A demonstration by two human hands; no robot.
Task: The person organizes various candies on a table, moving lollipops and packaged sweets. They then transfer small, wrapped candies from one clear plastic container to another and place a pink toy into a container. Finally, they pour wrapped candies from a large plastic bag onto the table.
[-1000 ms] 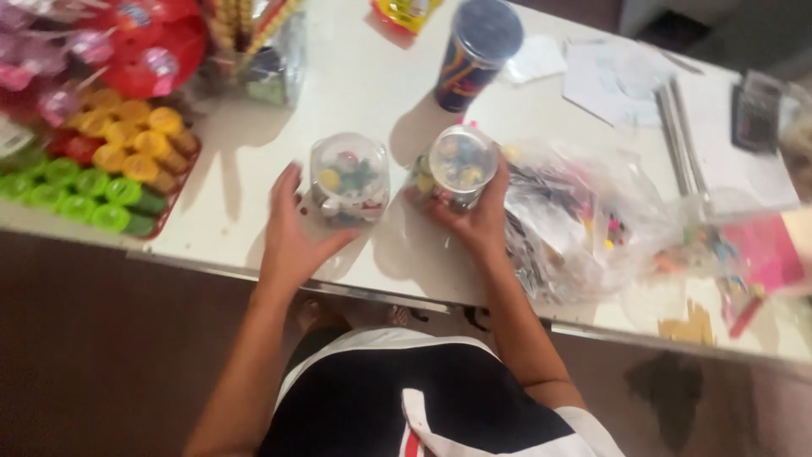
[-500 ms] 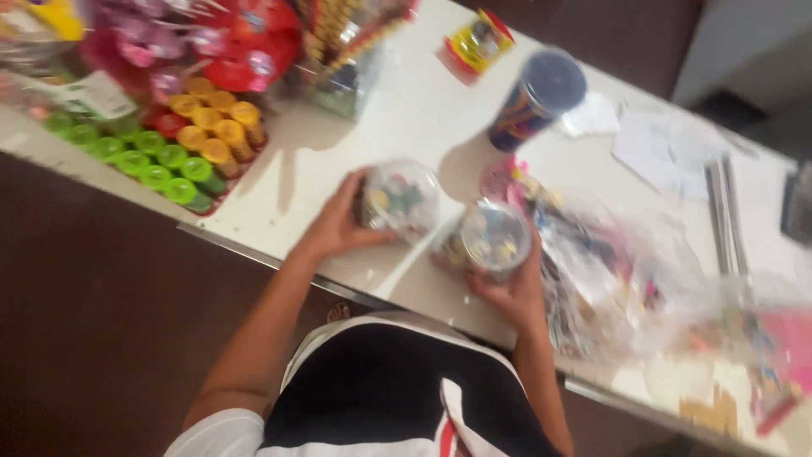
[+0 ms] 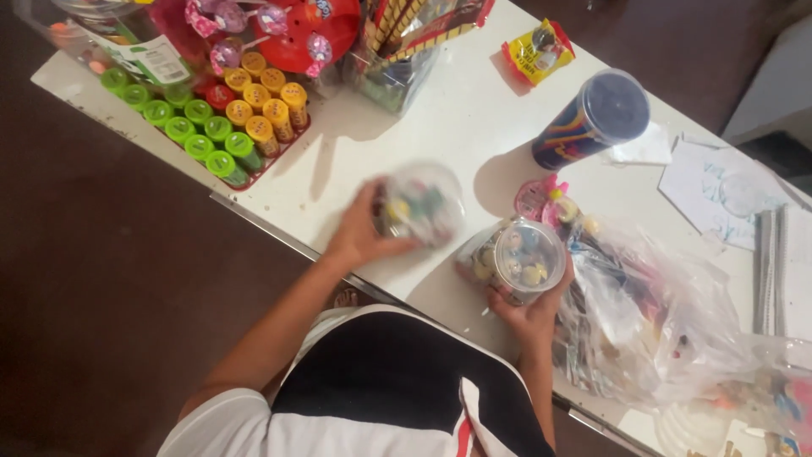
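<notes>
Clear round tub (image 3: 420, 203), full of small coloured pieces, sits on the white worktop (image 3: 461, 118) near its front edge; image blurred there. Left hand (image 3: 364, 239) wraps its near side, fingers curled against the wall. A second clear tub (image 3: 523, 258), lidded, with similar small pieces, is cupped from below by the right hand (image 3: 529, 311), fingers closed round its base. Both tubs look filled and capped; judging by that, only placing them seems left.

Packages: tray of green, yellow and red capped tubes (image 3: 222, 120) far left; tall dark-lidded striped cup (image 3: 590, 120) behind; small yellow packet (image 3: 536, 51) at back; crumpled clear bags (image 3: 643, 313) to the right.
</notes>
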